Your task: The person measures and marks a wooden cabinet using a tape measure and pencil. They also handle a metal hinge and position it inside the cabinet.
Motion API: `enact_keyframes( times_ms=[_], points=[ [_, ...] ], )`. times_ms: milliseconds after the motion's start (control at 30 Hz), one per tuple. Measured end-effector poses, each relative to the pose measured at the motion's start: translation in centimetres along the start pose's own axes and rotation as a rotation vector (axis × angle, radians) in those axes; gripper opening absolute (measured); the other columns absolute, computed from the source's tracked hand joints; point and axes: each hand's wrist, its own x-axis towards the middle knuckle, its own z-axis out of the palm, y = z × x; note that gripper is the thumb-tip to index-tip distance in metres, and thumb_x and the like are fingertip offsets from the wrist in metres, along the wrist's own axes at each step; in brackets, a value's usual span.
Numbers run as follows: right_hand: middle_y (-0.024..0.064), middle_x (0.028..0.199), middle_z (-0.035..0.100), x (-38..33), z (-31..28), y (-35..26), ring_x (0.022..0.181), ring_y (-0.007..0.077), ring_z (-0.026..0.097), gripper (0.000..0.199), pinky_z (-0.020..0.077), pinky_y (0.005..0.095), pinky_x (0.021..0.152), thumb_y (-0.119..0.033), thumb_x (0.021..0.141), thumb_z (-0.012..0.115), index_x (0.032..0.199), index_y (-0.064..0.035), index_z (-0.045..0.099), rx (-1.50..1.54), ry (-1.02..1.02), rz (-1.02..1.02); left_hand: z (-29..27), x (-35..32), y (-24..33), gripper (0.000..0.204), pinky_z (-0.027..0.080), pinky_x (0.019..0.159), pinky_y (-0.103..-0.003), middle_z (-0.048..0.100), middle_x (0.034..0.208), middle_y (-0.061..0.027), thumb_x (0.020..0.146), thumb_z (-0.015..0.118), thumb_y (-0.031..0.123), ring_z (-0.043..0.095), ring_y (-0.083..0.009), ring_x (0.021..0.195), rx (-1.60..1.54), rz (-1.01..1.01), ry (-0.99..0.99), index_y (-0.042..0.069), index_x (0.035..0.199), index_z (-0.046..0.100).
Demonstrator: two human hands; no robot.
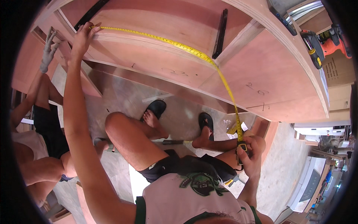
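A yellow tape measure blade (179,44) is stretched along the front edge of a plywood cabinet (149,56). At the far left, my left hand (82,36) pinches the blade's end against that edge. On the right, low beside my knee, my right hand (253,152) grips the black and yellow tape measure case (242,148). Between the two, the blade runs nearly straight along the wood, then bends down off the edge to the case. Two black drawer slides, a right one (220,33) and a left one (91,14), are fixed inside the cabinet.
A co-worker's gloved hand (48,54) touches the cabinet at the left. An orange and black power tool (332,44) lies at the upper right. A hammer (173,142) rests on the concrete floor (123,97) between my feet. Pencil marks show on the cabinet front.
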Motion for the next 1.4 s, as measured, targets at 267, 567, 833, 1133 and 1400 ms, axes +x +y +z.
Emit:
enact_keyframes(
  times_ms=[267,567,833,1133,1400],
  points=[
    [0.012,0.09,0.069,1.7,1.1,-2.2,0.08,0.016,0.067,0.042,0.052,0.0279,0.073,-0.02,0.092,0.072,0.12,0.0069,0.057,0.061,0.031,-0.052,0.0,0.2,-0.2,0.045,0.052,0.086,-0.046,0.066,0.107,-0.023,0.098,0.062,0.047,0.067,-0.0394,0.1,-0.001,-0.024,-0.004,0.005,0.115,0.064],
    [0.0132,0.088,0.069,0.1,2.9,-2.1,0.077,0.0159,0.068,0.046,0.0544,0.0289,0.067,-0.024,0.09,0.074,0.121,0.0052,0.058,0.089,0.0,-0.003,-0.3,0.3,0.1,0.047,0.051,0.086,-0.046,0.067,0.105,-0.0214,0.098,0.061,0.048,0.064,-0.0396,0.1,0.013,0.004,-0.005,0.004,0.114,0.064],
    [0.0123,0.09,0.067,-1.3,4.6,-1.8,0.073,0.0157,0.068,0.046,0.0548,0.029,0.064,-0.023,0.088,0.075,0.12,0.0051,0.059,0.039,-0.125,-0.055,0.0,0.6,-0.3,0.05,0.051,0.085,-0.046,0.067,0.104,-0.0232,0.097,0.061,0.051,0.064,-0.0398,0.097,0.05,0.008,-0.02,0.004,0.116,0.064],
    [0.0107,0.083,0.068,-0.2,4.7,-2.6,0.071,0.0146,0.068,0.043,0.0541,0.0275,0.063,-0.02,0.088,0.074,0.119,0.0059,0.057,0.093,-0.083,-0.02,0.0,0.6,-0.5,0.05,0.05,0.084,-0.046,0.068,0.099,-0.0235,0.097,0.062,0.049,0.063,-0.0401,0.096,0.036,0.021,-0.008,0.003,0.116,0.064],
    [0.0119,0.089,0.068,-0.6,3.9,-1.9,0.075,0.0156,0.068,0.047,0.0549,0.0289,0.067,-0.025,0.089,0.074,0.119,0.006,0.057,0.075,-0.11,-0.028,0.0,0.5,-0.8,0.047,0.05,0.085,-0.046,0.067,0.102,-0.0236,0.098,0.062,0.048,0.062,-0.0404,0.097,0.019,0.039,-0.011,0.004,0.114,0.063]
  ],
)
